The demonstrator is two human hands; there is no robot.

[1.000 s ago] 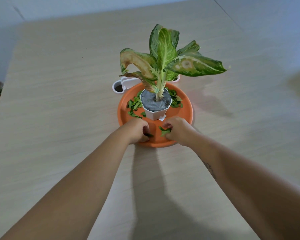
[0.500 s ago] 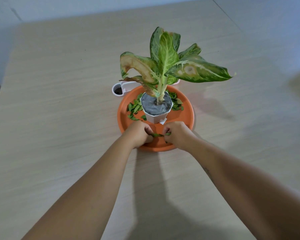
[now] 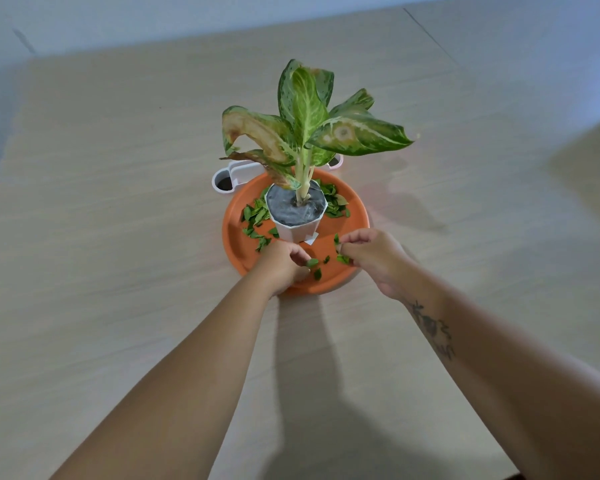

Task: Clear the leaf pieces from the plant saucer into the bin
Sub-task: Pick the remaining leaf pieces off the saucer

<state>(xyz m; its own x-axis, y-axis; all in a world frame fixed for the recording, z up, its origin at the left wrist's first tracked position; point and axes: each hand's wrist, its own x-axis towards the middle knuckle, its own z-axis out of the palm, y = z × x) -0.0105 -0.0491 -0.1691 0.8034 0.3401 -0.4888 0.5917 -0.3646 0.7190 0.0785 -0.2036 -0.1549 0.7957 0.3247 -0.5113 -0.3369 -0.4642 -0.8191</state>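
An orange plant saucer (image 3: 355,216) sits mid-table with a white pot (image 3: 297,230) and a variegated plant (image 3: 309,116) standing in it. Green leaf pieces (image 3: 255,214) lie in the saucer to the left and right of the pot, and a few small ones lie at the near rim. My left hand (image 3: 281,266) is over the saucer's near edge and pinches a leaf piece (image 3: 312,262) at its fingertips. My right hand (image 3: 374,259) hovers just right of it, its fingers curled around more leaf pieces (image 3: 342,258).
A small white container (image 3: 234,176) with a dark round opening stands just behind the saucer, mostly hidden by it and the plant. The light wooden table (image 3: 118,237) spreads wide on all sides. A bit of another plant shows at the far left edge.
Both hands have lifted slightly from the saucer's near rim with leaf pieces between their fingers, and they have drawn a little apart. The right hand has turned outward.
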